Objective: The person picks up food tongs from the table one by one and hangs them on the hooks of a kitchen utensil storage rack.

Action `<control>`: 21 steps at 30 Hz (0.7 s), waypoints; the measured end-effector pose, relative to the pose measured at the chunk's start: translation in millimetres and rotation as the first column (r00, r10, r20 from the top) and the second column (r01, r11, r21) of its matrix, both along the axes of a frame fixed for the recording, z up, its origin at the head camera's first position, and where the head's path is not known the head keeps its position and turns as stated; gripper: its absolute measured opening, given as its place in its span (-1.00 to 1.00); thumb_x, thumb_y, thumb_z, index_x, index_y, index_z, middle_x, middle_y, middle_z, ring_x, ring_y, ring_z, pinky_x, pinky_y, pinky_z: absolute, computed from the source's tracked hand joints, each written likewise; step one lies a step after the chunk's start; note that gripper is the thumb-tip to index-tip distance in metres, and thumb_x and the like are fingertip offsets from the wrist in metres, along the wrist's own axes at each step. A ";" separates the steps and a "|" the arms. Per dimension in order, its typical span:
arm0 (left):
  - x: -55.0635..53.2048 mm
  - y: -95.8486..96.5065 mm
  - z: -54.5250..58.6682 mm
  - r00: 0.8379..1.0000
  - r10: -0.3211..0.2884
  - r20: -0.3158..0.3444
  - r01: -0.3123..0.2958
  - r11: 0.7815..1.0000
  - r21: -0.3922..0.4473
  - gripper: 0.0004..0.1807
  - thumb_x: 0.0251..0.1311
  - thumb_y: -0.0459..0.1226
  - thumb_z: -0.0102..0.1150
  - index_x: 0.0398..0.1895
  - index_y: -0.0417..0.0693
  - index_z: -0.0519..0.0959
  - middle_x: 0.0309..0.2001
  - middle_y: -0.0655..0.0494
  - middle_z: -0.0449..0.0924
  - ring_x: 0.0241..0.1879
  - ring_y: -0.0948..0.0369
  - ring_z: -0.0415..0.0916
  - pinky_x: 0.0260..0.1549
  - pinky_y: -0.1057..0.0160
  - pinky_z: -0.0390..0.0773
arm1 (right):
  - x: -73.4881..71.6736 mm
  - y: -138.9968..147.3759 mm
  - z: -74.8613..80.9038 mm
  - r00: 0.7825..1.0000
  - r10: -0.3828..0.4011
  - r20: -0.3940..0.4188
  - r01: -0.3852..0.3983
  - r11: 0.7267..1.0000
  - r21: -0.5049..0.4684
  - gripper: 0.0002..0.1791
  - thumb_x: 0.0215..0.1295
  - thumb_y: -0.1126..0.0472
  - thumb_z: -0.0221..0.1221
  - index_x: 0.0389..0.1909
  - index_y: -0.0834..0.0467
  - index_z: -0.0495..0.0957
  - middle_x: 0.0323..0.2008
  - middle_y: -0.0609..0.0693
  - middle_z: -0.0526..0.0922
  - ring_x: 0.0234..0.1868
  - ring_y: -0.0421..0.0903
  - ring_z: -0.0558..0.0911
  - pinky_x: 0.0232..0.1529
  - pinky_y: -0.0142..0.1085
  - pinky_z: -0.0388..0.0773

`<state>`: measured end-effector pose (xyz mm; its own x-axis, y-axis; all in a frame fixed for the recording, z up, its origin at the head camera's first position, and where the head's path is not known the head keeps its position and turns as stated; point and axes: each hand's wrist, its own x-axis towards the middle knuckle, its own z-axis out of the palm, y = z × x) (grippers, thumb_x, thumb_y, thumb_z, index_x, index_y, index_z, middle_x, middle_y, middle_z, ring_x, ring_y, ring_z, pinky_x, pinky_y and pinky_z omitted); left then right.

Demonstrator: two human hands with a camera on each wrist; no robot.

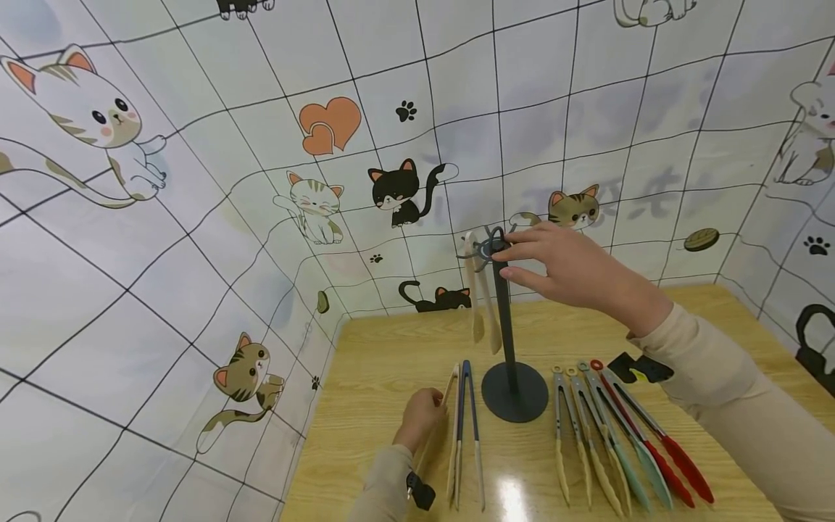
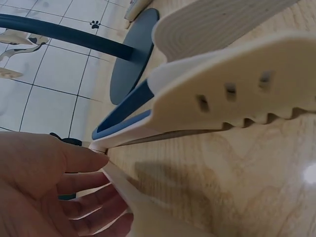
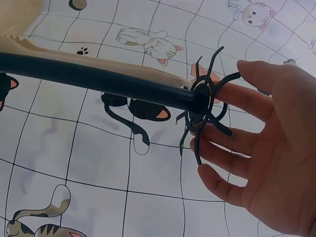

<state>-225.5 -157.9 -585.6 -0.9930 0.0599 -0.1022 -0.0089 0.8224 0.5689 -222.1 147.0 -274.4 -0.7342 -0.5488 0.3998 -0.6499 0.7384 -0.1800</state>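
Observation:
My left hand (image 1: pixel 422 417) holds a pair of beige tongs (image 2: pixel 163 111) by the joined end, its legs spread apart and standing on edge on the table. The thumb lies near the joint, fingers behind the lower leg. Blue-handled tongs (image 1: pixel 472 428) lie just right of them. My right hand (image 1: pixel 566 268) is up at the top of a dark stand (image 1: pixel 505 319). Its loosely extended fingers touch the ring of hooks (image 3: pixel 197 111), thumb at one hook's tip. Light beige tongs (image 1: pixel 475 297) hang from the hooks on the left side.
The stand's round base (image 1: pixel 515 406) rests on the wooden table (image 1: pixel 385 348). To its right lies a fanned row of several tongs with beige, green and red tips (image 1: pixel 678 464). Beside the row is a black strap-like item (image 1: pixel 636 368). A cat-patterned wall sheet (image 1: pixel 365 261) rises behind.

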 end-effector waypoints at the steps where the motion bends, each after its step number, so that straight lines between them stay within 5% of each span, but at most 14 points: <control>1: 0.5 -0.1 -1.4 1.000 -0.007 -0.009 0.007 1.000 -0.011 -0.72 0.18 -0.36 0.27 -0.05 -0.31 0.64 -0.21 -0.11 0.69 -0.24 0.05 0.62 -0.25 0.08 0.62 | -0.1 0.2 0.5 1.000 0.002 -0.002 -0.002 1.000 0.004 -0.61 0.39 -0.01 0.18 0.17 -0.01 0.62 0.32 0.17 0.51 0.38 0.26 0.40 0.36 0.24 0.28; 13: 5.2 -5.1 -13.1 0.996 -0.015 -0.089 0.019 0.999 0.044 -0.69 0.01 -0.54 0.18 -0.11 -0.37 0.67 -0.29 -0.13 0.69 -0.28 0.05 0.63 -0.31 0.11 0.63 | -3.2 -4.3 0.9 0.996 0.012 -0.083 -0.014 1.000 -0.024 -0.64 0.28 -0.01 0.29 0.02 0.07 0.70 0.13 0.19 0.66 0.21 0.22 0.57 0.31 0.17 0.39; 21: 3.1 -13.0 -3.7 0.993 0.021 -0.115 0.001 0.982 0.186 -0.66 0.03 -0.57 0.16 -0.06 -0.40 0.64 -0.34 -0.16 0.67 -0.37 0.15 0.60 -0.45 0.31 0.57 | -1.5 -5.7 2.3 0.996 -0.020 -0.084 0.017 0.999 -0.044 -0.63 0.23 -0.04 0.33 -0.03 0.08 0.72 0.10 0.18 0.67 0.18 0.20 0.59 0.27 0.15 0.43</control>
<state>-222.5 -170.8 -589.3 -0.9980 0.0571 0.0256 0.0584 0.7023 0.7094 -223.6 141.3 -272.1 -0.7066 -0.5163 0.4838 -0.6504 0.7432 -0.1568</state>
